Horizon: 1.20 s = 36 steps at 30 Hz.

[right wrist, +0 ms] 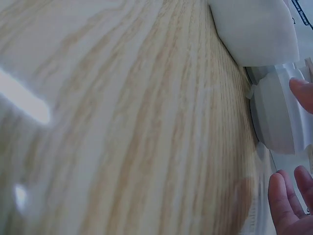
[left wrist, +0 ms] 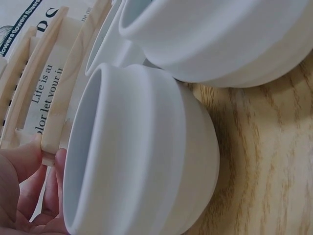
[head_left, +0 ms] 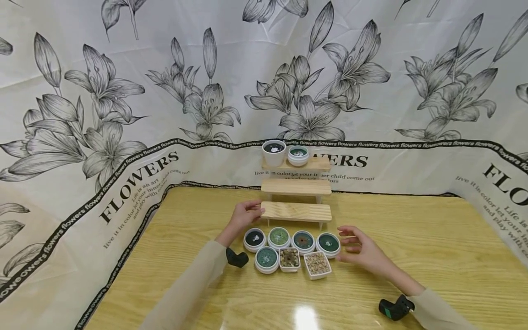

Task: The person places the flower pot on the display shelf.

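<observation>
My left hand (head_left: 242, 216) pinches the left end of the lowest wooden step (head_left: 297, 211) of a tiered display stand. In the left wrist view the thumb lies over the plank's end (left wrist: 53, 139), with fingers below it. My right hand (head_left: 365, 250) is beside the rightmost white pot of dark green filling (head_left: 328, 243), its fingers loosely bent and nothing held. Several round white pots stand in front of the stand, among them one with light green filling (head_left: 279, 237). Two square pots, one of brown-green bits (head_left: 289, 259) and one of pale pebbles (head_left: 317, 264), sit nearest me.
A taller white cup (head_left: 274, 153) and a round pot (head_left: 298, 156) stand on the top step (head_left: 319, 164). Below it is the middle step (head_left: 295, 187). Flower-printed cloth (head_left: 231, 169) hangs behind the wooden table (head_left: 371, 211).
</observation>
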### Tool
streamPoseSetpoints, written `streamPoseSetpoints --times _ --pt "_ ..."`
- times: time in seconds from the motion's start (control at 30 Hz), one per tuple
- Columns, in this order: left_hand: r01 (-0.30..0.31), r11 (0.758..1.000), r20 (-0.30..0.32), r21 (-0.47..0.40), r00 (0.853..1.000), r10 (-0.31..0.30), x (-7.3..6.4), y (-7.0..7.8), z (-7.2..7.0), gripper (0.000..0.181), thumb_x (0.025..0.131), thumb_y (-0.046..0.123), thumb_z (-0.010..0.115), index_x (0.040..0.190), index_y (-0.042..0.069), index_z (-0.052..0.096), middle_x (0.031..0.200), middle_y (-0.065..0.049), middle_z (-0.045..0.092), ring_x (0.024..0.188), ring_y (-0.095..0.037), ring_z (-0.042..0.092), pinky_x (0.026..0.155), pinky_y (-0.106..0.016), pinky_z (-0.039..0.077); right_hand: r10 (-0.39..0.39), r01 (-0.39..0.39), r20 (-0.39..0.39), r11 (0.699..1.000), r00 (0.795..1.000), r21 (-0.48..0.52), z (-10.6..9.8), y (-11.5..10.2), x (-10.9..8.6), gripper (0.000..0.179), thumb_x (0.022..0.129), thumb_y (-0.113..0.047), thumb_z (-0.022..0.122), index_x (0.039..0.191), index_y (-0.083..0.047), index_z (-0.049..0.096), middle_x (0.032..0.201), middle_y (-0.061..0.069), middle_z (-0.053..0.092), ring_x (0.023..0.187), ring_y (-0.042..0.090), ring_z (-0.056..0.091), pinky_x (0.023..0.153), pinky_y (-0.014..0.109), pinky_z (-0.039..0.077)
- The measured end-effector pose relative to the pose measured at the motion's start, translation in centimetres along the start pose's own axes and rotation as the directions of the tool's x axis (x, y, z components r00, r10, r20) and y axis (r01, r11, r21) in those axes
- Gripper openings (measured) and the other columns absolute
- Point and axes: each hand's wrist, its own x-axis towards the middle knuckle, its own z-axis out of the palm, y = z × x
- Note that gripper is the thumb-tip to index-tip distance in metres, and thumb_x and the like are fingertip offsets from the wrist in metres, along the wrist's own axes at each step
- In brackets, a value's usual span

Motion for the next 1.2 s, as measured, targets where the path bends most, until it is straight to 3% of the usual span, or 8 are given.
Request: streamPoseSetpoints --times 0.13,0.4,0.7,0.93,1.2 --pt "-0.004 1.0 0.007 -0.002 1.0 0.004 0.0 -0.1 0.1 0.038 0.087 -0.001 0.067 0.124 -0.009 0.059 0.1 -0.017 0.064 0.069 -0.005 0.058 0.065 -0.021 0.058 -0.009 0.009 0.026 1.0 1.0 0.003 0.1 0.0 0.2 0.075 0.073 -0.011 0.083 0.134 0.006 0.043 0.127 0.029 0.05 0.099 0.001 0.056 0.084 0.019 0.055" --pt "0.002 1.0 -0.011 0.003 1.0 -0.002 -0.2 -0.1 0.0 0.038 0.087 0.0 0.067 0.124 -0.007 0.06 0.101 -0.018 0.064 0.069 -0.005 0.058 0.071 -0.028 0.06 -0.034 0.033 0.057 0.999 0.998 0.01 0.5 0.1 0.4 0.075 0.073 -0.01 0.083 0.134 0.007 0.043 0.124 0.028 0.051 0.099 0.006 0.057 0.083 0.02 0.056" --pt "0.002 1.0 0.009 0.0 1.0 -0.002 0.0 -0.2 -0.1 0.04 0.088 0.002 0.067 0.126 -0.007 0.059 0.105 -0.021 0.064 0.07 -0.005 0.058 0.075 -0.033 0.061 -0.044 0.041 0.066 0.998 0.997 0.043 1.0 0.5 0.8 0.076 0.072 -0.007 0.084 0.133 0.009 0.043 0.121 0.028 0.051 0.095 0.003 0.057 0.08 0.018 0.055" --pt "0.009 1.0 0.042 -0.004 0.999 -0.009 -2.0 2.7 -0.3 0.04 0.089 -0.001 0.064 0.126 -0.012 0.056 0.105 -0.022 0.063 0.071 -0.006 0.058 0.085 -0.044 0.058 -0.068 0.062 0.08 0.995 0.994 0.075 1.3 0.8 1.1 0.075 0.071 -0.003 0.083 0.132 0.012 0.041 0.121 0.031 0.049 0.094 0.002 0.059 0.079 0.017 0.056" --pt "0.009 1.0 0.036 0.001 0.999 -0.009 -2.1 2.8 -0.2 0.039 0.089 -0.002 0.064 0.126 -0.013 0.055 0.107 -0.025 0.062 0.072 -0.006 0.058 0.088 -0.048 0.057 -0.099 0.091 0.087 0.991 0.991 0.099 1.8 0.8 1.1 0.073 0.071 -0.003 0.082 0.13 0.015 0.042 0.122 0.034 0.05 0.094 -0.003 0.058 0.078 0.018 0.056"
